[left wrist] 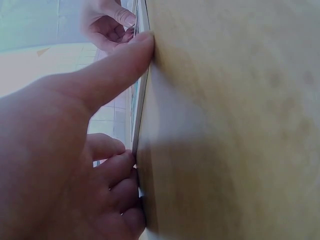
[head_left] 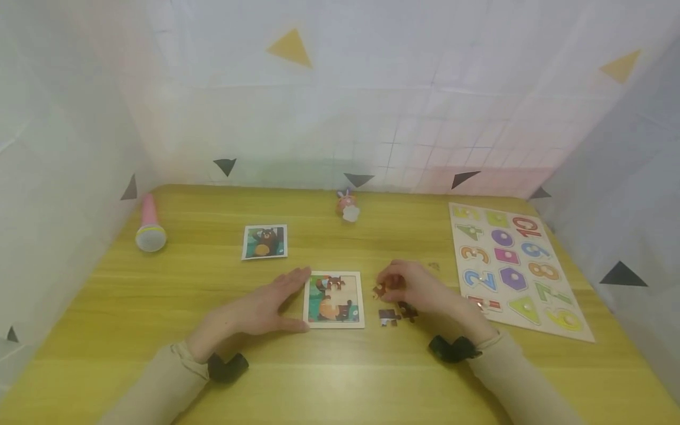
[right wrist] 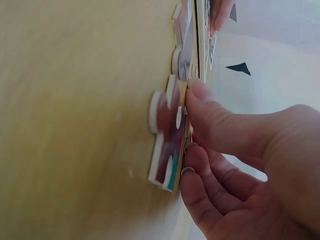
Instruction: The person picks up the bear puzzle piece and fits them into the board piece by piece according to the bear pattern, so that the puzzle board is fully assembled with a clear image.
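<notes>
In the head view, a square puzzle board [head_left: 335, 325] with a partly filled bear picture lies on the table. My left hand [head_left: 268, 304] rests along its left edge, thumb at the near corner and fingers toward the far corner. To the board's right, my right hand [head_left: 419, 286] pinches a small brown puzzle piece [head_left: 379, 290] between thumb and fingers, low over the table. Loose jigsaw pieces [head_left: 389, 317] lie just below that hand, one partly under it. From the right wrist, a brown and teal piece [right wrist: 165, 135] shows in front of the fingertips.
A bear picture card [head_left: 265, 242] lies behind the board to the left. A pink toy microphone [head_left: 151, 227] stands far left, a small bunny figure [head_left: 347, 203] at the back. On the right is a number and shape board [head_left: 517, 268]. Patterned cloth walls [head_left: 340, 118] enclose the table.
</notes>
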The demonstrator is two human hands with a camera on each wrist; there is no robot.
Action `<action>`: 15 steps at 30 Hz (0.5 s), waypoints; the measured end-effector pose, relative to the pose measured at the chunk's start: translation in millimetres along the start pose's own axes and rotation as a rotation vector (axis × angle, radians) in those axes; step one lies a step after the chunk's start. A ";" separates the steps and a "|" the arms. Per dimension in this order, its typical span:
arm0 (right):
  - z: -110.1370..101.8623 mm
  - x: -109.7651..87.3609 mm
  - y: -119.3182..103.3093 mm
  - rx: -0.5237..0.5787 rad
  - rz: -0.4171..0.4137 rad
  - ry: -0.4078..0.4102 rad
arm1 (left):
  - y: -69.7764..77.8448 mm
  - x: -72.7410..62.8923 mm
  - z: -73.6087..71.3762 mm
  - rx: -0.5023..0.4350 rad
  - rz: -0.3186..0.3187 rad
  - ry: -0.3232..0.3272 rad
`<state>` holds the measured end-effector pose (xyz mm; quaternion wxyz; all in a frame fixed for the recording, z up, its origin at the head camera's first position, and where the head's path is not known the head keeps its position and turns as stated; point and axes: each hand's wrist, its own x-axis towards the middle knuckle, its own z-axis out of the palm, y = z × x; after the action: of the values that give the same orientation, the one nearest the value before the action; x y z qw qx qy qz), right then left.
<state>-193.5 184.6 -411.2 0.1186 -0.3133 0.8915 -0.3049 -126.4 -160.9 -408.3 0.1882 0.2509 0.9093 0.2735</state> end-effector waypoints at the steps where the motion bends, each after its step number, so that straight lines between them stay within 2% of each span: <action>1: 0.0 0.4 0.3 -0.001 -0.001 0.000 | -0.2 0.2 -0.1 0.003 -0.006 -0.001; 6: -0.9 0.9 1.4 0.005 0.016 0.005 | -1.2 1.0 -0.3 0.002 -0.014 -0.001; 15: -2.3 -0.2 -0.1 0.078 0.070 -0.011 | -0.4 0.7 -0.2 -0.004 0.005 -0.001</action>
<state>-194.2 185.7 -409.2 0.1460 -0.2786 0.8888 -0.3334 -127.2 -160.9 -408.6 0.1886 0.2527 0.9080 0.2758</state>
